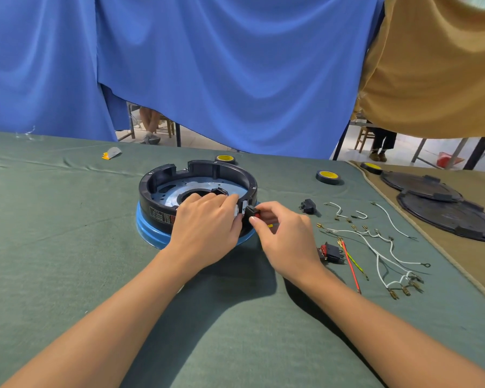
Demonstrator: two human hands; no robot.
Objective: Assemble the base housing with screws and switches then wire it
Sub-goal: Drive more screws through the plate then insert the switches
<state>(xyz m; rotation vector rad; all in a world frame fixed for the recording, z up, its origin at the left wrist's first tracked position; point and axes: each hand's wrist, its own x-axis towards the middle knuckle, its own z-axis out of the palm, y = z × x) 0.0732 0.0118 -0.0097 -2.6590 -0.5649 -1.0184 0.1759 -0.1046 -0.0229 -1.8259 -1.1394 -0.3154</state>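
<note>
So the base housing (207, 167) sits on a blue stand (151, 231) around the middle of the surface (67, 247), open side up, and this looks like the switch step. The right hand (287, 236) has a red rocker switch (253, 212) in a tight thumb-and-fingertip grip, pinched closed on the switch body, right up against the outside of the housing's near wall. The left hand (205, 228) is draped over the rim just beside it, fingers curled over the wall edge, so it's holding the housing rather than free.

The bit that matters: the wall opening lies just left of the right grip, basically touching, and the switch has to go in sideways through the wall, toward the housing's centre. I can't tell if it's partly seated already, since the fingers hide the cutout. My guess is the push needs to be square to the wall, with the left hand bracing from inside.

1 more switch (331, 252) and the white wires (381, 247) lie off to the right, nearer the right hand, so wiring looks not started.
</note>
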